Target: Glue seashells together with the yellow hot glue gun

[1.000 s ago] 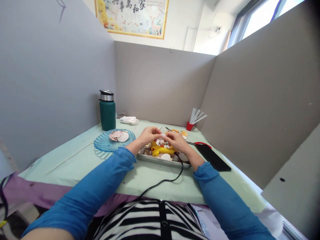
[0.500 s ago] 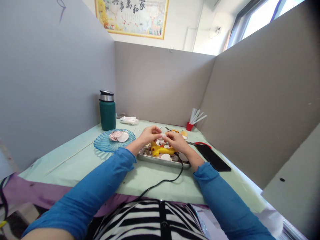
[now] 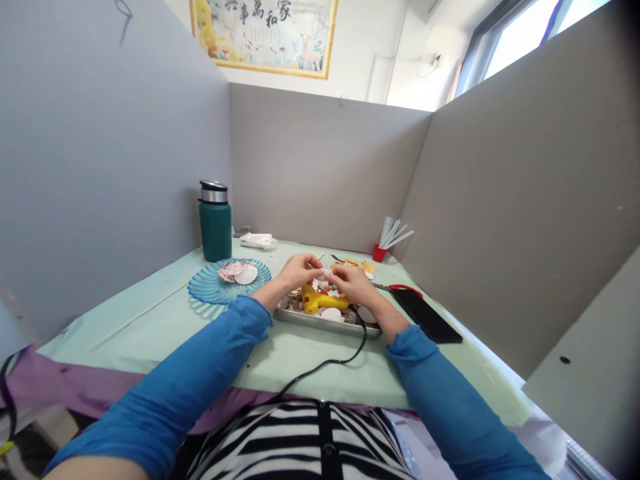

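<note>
Above a metal tray (image 3: 327,326), my left hand (image 3: 300,270) and my right hand (image 3: 354,280) meet fingertip to fingertip. Both are closed in a pinch on a small whitish piece (image 3: 327,272), perhaps a shell; its exact kind is too small to tell. Just beneath my right hand, a yellow glue gun (image 3: 325,303) lies on the shells in the tray. Its black cord (image 3: 327,362) runs over the tray's near rim toward my body. A white disc-like shell (image 3: 331,313) rests by the gun.
Left of the tray stands a blue glass plate (image 3: 200,283) with shells (image 3: 233,270). Behind it is a green bottle (image 3: 215,230). To the right lie a black phone (image 3: 430,317) and red-handled scissors (image 3: 410,289). Glue sticks (image 3: 393,232) stand in a red cup (image 3: 379,253). Grey partitions (image 3: 325,160) surround the table.
Hardly anything differs. My left hand's fingers have shifted very slightly, and both hands stay pinched on the small piece over the tray.
</note>
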`<state>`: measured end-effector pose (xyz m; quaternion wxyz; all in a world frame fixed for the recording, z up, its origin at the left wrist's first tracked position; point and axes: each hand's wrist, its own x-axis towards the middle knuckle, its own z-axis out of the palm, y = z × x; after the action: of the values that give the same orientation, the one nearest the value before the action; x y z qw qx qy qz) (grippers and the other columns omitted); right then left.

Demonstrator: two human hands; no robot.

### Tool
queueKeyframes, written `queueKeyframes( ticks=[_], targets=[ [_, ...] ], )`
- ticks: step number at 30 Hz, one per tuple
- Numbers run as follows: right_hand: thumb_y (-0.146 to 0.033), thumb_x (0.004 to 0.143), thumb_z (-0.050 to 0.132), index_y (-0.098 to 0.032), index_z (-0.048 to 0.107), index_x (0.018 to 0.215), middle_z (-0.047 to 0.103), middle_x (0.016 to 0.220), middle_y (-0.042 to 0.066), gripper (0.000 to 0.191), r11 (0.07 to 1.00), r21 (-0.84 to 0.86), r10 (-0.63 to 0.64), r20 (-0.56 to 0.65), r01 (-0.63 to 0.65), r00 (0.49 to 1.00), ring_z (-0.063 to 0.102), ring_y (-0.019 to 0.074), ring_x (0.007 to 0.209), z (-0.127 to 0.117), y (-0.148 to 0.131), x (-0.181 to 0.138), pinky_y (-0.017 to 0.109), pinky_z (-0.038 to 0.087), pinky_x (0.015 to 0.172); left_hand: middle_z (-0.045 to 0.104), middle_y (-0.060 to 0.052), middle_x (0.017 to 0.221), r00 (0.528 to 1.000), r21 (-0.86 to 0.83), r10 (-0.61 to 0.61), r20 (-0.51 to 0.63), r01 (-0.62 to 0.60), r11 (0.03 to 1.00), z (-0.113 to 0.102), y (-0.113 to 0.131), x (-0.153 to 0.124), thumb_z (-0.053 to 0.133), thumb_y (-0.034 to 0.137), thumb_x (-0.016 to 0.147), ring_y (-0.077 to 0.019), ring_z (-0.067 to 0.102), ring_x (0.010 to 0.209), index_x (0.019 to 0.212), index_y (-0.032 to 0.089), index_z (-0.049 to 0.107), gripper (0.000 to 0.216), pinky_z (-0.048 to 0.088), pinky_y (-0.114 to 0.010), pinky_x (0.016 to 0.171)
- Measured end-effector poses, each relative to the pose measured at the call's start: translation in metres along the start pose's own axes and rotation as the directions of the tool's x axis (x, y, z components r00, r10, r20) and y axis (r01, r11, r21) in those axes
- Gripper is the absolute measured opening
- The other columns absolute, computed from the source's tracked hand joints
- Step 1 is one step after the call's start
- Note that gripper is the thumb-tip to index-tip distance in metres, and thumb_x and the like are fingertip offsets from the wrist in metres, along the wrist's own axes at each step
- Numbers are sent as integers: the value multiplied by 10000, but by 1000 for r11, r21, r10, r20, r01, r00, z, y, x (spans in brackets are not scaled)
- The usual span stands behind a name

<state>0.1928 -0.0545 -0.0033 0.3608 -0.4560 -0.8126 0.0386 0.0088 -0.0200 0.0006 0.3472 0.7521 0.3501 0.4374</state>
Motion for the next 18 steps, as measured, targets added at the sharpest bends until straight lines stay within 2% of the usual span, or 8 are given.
queueKeyframes(
  ticks=[12, 18],
  targets=[
    [-460, 880, 428, -172, 594, 681, 561, 614, -6, 388, 1000, -26, -18, 10, 18, 1000, 473, 110, 574, 0, 0, -1, 228, 337, 544, 614, 6, 638, 999, -87, -4, 36, 7, 996, 2, 3, -2, 719, 299, 661, -78, 558, 461, 795, 133, 555, 269, 427, -175, 436],
    [-463, 882, 431, -173, 625, 745, 581, 641, -2, 375, 1000, -1, -18, 11, 18, 1000, 477, 109, 575, 0, 0, -1, 227, 333, 537, 623, 5, 652, 999, -76, 0, 37, 3, 997, 2, 0, 0, 711, 297, 675, -84, 566, 468, 848, 133, 578, 273, 439, -183, 441]
  ],
)
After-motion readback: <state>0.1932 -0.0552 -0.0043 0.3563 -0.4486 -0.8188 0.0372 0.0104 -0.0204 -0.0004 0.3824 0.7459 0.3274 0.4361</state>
